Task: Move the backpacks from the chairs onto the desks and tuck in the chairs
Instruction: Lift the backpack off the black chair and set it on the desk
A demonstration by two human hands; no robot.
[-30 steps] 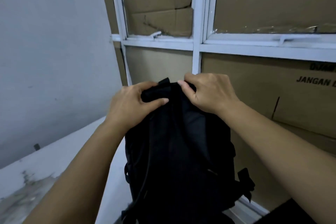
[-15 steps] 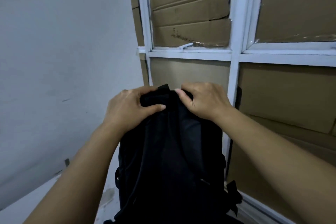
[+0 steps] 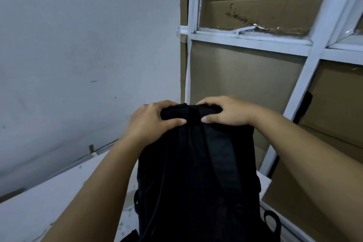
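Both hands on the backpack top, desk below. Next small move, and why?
Probably lower it until it rests on the desk, then let go. Left hand and right hand grip the top of the backpack, upright over the white surface; its base is out of frame.

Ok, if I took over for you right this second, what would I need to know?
Left hand and right hand both grip the top edge of the black backpack, thumbs toward you. It stands upright over the white desk, in the corner by the wall and the window frame; its base is out of view, so I cannot tell if it rests there yet. Left: let go once it is steady, tuck in its chair, then check other chairs; none are in view.
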